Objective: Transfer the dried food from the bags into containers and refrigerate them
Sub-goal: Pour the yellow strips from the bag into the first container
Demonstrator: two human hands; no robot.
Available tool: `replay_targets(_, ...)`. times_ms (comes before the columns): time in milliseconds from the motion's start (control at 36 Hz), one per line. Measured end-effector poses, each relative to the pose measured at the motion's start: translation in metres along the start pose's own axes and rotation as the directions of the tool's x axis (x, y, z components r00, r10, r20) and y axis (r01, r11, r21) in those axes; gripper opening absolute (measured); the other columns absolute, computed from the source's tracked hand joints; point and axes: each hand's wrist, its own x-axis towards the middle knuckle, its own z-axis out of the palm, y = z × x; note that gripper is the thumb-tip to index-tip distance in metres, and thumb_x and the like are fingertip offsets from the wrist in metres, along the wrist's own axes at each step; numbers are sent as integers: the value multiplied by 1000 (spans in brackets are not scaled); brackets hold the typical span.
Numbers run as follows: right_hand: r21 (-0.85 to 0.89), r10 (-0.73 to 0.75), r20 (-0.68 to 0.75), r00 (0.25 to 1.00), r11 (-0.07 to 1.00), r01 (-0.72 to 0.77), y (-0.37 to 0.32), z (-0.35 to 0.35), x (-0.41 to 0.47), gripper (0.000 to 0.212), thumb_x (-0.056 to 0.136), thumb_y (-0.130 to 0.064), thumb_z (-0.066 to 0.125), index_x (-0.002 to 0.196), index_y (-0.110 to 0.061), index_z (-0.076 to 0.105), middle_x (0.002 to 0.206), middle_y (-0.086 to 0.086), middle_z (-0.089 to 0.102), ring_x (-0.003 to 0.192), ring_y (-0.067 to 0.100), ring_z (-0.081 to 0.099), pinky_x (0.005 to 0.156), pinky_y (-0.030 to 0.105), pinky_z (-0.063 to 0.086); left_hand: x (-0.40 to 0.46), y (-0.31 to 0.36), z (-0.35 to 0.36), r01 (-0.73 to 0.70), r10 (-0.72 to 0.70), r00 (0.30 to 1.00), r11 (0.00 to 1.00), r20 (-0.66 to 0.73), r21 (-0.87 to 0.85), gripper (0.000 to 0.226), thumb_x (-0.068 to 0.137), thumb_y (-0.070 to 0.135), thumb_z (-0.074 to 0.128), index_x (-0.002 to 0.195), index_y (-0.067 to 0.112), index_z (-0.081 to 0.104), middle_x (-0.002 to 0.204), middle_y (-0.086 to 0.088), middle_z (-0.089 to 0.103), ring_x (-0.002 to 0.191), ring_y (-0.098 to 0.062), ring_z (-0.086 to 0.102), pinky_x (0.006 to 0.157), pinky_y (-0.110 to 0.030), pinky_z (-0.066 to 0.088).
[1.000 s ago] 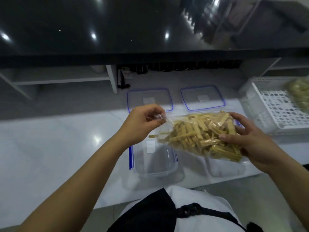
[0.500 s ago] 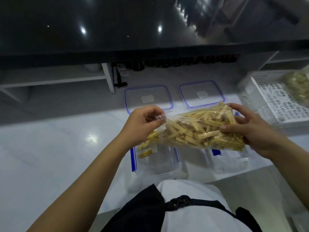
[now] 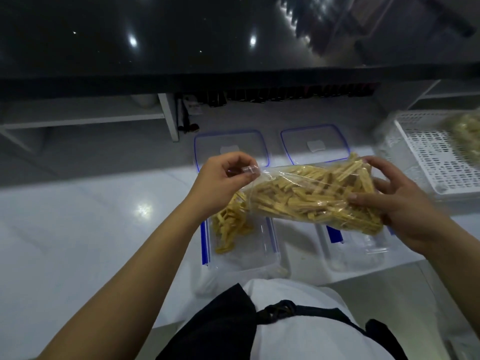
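A clear plastic bag (image 3: 311,196) full of yellow dried food sticks lies sideways in the air, mouth to the left. My left hand (image 3: 220,183) pinches the bag's open edge. My right hand (image 3: 397,203) grips the bag's closed end, fingers curled round it. Sticks spill from the mouth into the left clear container (image 3: 262,253), where a small pile of sticks (image 3: 228,229) lies at its far left. A second clear container (image 3: 363,253) stands to its right, under the bag.
Two blue-rimmed lids (image 3: 231,146) (image 3: 314,144) lie on the white counter (image 3: 91,229) behind the containers. A white slotted basket (image 3: 431,157) at the right holds another bag of dried food (image 3: 467,131). A dark shelf edge (image 3: 233,79) overhangs the back.
The bag has tipped mouth-down to the left and more sticks have dropped into the left container. Both hands kept their hold on the bag.
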Motion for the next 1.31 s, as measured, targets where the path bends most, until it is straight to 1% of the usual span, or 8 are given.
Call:
replay_targets(139,44,-15,2,1000,999,15,2,0,0,71,64,-2,75,123,-38,61,114,13,70,90,26,74,60,32,59,5,8,1,-32,32,999,999,8,44,12,87,9,75,88,21,73,92,-9,73,90,-31,69,87,-52,56)
replay_targets(361,44,-1,15,1000,999,0,10,2,5,72,62,-3,77,123,-38,61,115,14,70,95,32,72,75,45,60,11,5,0,-19,19,1000,999,-2,43,12,87,12,75,87,23,73,83,0,71,78,-12,66,80,-40,58)
replay_targets(472,92,-7,15,1000,996,6,9,3,3,76,56,-11,82,124,-36,61,118,17,69,97,32,70,90,54,51,8,5,-1,-35,35,999,999,-19,13,12,87,9,74,90,20,73,89,-9,73,85,-26,69,82,-36,58)
replay_targets(528,102,-9,1,1000,995,9,10,2,1,79,50,-16,85,123,-37,61,117,16,69,96,31,70,92,55,50,7,5,-1,-5,4,1000,1000,-29,-18,9,87,6,74,89,14,73,88,-9,72,83,-20,69,82,-34,58)
replay_targets(639,122,-7,9,1000,993,5,18,3,3,96,32,-30,99,120,-39,63,118,14,68,95,29,71,86,52,56,2,4,1,-26,26,999,1000,-29,-8,13,87,2,72,85,15,73,83,-3,72,81,-15,67,83,-35,57)
replay_targets(778,136,-18,11,1000,991,17,21,1,2,96,33,-30,98,121,-37,63,112,13,70,94,28,72,80,46,59,4,5,-6,-28,29,999,998,-13,53,17,89,8,72,84,24,74,82,6,73,85,-17,69,83,-34,58)
replay_targets(972,87,-98,-38,994,991,101,18,4,-2,69,73,7,74,125,-35,60,116,11,69,98,28,72,78,46,61,3,-1,-6,-32,34,998,998,-46,60,15,88,7,73,84,21,73,83,4,73,83,-16,69,81,-30,56)
replay_targets(1306,24,-109,-73,991,994,111,21,5,1,67,76,7,74,125,-36,60,113,7,71,98,28,71,76,49,60,14,-3,3,4,-1,997,999,-73,41,10,89,6,71,86,15,74,79,8,71,78,-6,67,78,-27,56)
